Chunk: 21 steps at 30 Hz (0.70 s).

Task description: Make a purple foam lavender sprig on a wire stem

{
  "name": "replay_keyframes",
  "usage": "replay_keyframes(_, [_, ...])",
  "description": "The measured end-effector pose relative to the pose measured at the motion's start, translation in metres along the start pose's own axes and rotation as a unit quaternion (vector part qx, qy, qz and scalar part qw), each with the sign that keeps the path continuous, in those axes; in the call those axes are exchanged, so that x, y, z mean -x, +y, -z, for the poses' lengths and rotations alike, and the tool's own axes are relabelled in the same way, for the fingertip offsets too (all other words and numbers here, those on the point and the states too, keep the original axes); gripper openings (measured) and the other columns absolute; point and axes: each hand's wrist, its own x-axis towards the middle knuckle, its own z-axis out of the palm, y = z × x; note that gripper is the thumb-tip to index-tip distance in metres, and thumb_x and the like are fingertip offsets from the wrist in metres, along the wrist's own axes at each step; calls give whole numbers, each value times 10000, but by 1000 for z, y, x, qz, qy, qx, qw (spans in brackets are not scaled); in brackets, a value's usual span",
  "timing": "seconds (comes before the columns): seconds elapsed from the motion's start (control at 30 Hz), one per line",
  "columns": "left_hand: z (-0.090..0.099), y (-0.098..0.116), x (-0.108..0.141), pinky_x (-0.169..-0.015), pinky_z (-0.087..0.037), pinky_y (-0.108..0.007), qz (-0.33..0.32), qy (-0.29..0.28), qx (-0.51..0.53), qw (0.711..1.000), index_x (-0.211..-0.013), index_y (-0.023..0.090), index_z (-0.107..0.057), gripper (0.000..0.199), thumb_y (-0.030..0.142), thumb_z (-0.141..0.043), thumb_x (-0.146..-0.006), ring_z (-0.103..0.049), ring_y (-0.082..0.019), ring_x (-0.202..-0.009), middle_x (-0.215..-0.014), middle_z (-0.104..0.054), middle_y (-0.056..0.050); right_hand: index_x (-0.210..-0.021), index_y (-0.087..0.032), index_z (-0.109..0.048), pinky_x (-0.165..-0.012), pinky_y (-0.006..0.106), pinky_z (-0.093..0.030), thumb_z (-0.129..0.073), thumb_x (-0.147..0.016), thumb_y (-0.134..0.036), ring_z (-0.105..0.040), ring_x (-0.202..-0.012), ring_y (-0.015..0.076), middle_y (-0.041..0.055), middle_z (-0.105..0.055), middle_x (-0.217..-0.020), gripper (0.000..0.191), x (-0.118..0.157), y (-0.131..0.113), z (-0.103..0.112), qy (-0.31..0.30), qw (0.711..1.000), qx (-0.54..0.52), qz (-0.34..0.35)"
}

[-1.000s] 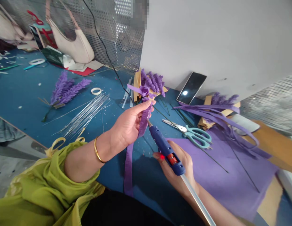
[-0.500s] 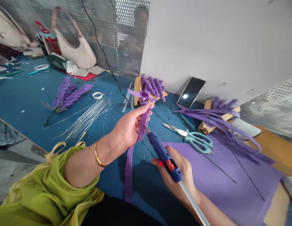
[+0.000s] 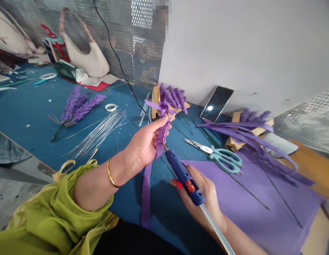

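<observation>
My left hand (image 3: 143, 145) pinches a long purple strip (image 3: 146, 194) near the middle of the view, its fingers partly hidden behind the strip. The strip hangs down toward the table's near edge. Just above the fingertips is a purple ribbon flower (image 3: 163, 107). My right hand (image 3: 200, 189) is wrapped round a blue glue gun (image 3: 180, 170), with a clear glue stick (image 3: 216, 226) sticking out of its back. The gun's nozzle is at the strip's right edge, beside my left fingers; whether they touch is too small to tell.
Teal-handled scissors (image 3: 225, 159) lie right of my hands on purple sheet (image 3: 249, 209). A phone (image 3: 217, 103) leans on the white panel. Wires (image 3: 97, 134), a tape roll (image 3: 110, 107) and lavender stems (image 3: 76, 106) lie left. A black cord (image 3: 119, 63) runs down behind my hands.
The glue gun's nozzle has shifted slightly up and left along the strip. The rest of the scene has moved only slightly in view, and both hands keep their holds.
</observation>
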Motion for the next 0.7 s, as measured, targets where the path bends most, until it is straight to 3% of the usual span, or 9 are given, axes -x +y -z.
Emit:
replay_keyframes(0.2, [-1,2,-1,-535,-394,-209,2,13,11,1000,-868,132,-735,129,250,-754,-821,-554,-72,-585,-683,-641,8,-688,-234,-441,-459,226,-356,-612,-901,-345,-447,-470,98,-57,-482,-597,295,2,5,0,25,999,-20,-34])
replay_keyframes(0.33, [1,3,-2,-527,-402,-196,0,17,26,1000,-843,145,-720,115,251,-758,-821,-557,-66,-576,-696,-648,13,-844,-220,-601,-560,247,-444,-662,-883,-382,-568,-578,125,-29,-614,-706,177,8,13,-4,46,987,-74,-134])
replay_keyframes(0.43, [2,5,-3,-517,-402,-193,-8,6,32,999,-817,152,-713,121,256,-774,-807,-553,-65,-568,-698,-651,16,-975,-218,-649,-589,269,-465,-695,-862,-435,-573,-605,133,-17,-650,-767,249,11,19,-10,49,962,-148,-222])
replay_keyframes(0.57, [0,9,0,-512,-395,-192,-17,11,33,999,-789,150,-705,120,249,-766,-815,-548,-64,-563,-682,-651,18,-1021,-190,-678,-600,276,-475,-701,-842,-525,-564,-624,141,-9,-631,-708,381,3,21,-14,66,894,-317,-309])
replay_keyframes(0.7, [-1,13,5,-519,-389,-199,-12,13,33,999,-783,138,-707,107,226,-751,-826,-560,-69,-570,-678,-662,9,-1039,-171,-706,-625,253,-503,-791,-759,-511,-612,-686,137,5,-663,-760,449,-9,21,-14,90,745,-519,-408])
